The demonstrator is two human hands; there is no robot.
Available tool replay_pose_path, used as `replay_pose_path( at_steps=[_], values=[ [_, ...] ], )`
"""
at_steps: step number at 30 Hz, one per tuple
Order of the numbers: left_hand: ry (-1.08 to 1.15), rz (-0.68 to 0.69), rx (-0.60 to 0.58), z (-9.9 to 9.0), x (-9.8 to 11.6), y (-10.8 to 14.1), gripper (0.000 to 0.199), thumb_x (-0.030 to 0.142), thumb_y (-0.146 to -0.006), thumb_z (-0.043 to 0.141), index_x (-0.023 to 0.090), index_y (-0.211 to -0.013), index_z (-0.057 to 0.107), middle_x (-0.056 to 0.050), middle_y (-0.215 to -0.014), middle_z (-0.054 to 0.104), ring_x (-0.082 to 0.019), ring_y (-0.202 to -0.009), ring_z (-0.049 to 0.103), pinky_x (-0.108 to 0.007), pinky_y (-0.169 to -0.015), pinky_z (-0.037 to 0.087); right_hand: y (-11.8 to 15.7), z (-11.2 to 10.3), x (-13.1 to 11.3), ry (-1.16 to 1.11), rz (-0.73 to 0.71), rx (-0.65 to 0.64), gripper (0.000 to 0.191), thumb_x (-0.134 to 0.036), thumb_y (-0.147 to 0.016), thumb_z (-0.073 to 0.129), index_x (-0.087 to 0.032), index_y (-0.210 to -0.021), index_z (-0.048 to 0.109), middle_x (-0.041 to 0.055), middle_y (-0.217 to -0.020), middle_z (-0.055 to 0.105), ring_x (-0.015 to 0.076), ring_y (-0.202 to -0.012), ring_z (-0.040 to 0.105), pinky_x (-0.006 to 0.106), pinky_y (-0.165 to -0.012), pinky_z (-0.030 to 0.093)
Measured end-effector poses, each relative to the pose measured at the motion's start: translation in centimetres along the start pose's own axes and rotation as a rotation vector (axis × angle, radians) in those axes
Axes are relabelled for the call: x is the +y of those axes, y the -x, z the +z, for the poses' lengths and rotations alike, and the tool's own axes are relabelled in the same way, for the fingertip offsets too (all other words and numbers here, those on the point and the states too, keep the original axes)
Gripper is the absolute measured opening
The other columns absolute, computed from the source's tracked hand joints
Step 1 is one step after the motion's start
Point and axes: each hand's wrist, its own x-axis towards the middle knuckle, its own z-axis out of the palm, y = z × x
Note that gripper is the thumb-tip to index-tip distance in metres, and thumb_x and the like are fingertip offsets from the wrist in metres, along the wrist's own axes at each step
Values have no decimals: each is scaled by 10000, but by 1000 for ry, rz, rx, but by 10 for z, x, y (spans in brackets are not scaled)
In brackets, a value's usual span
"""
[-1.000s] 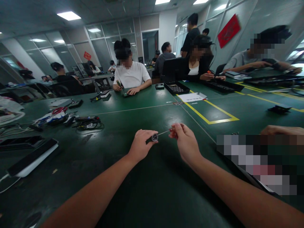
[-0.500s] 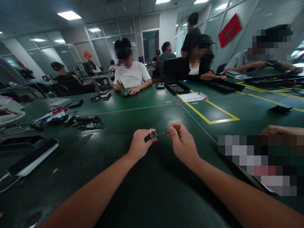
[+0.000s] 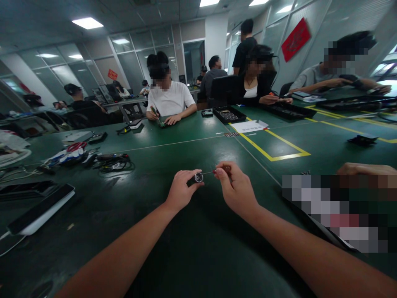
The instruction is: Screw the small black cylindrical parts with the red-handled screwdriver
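Between the thumb and fingers of my left hand (image 3: 181,188) is a small dark cylinder (image 3: 199,177), its round, light-rimmed end turned toward me. The details inside that end are too small to make out. My right hand (image 3: 237,184) is closed around the reddish-brown handle of a screwdriver (image 3: 214,171). The thin metal shaft points left, and its tip is at the upper right rim of the cylinder; whether it touches is unclear. Both hands are above the green tabletop (image 3: 186,256), a short gap apart.
At the left lie a black-and-white rectangular device (image 3: 41,209), tangled black cables (image 3: 114,162) and a bundle of gloves (image 3: 72,154). Across the table a person in white (image 3: 173,99) works with a screwdriver. Black trays (image 3: 229,114) stand farther back. A neighbour's hand (image 3: 366,169) is at the right.
My right hand has moved slightly left toward the cylinder, so less of the screwdriver's shaft shows. My left hand keeps its hold. The whole view has shifted a little.
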Motion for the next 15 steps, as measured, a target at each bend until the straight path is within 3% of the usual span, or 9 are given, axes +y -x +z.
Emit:
replay_pose_path(
  at_steps=[15],
  values=[
    [-5, -12, 17, 0, -4, 0, 372, 241, -862, 780, 283, -1217, 680, -39, -1187, 706, -256, -1086, 639, -458, -1009, 469, -2, 1, 6, -71, 93, -43, 177, -369, -1006, 472, -234, -977, 583, 21, -821, 692, 193, -756, 686, 323, -693, 491]
  ],
)
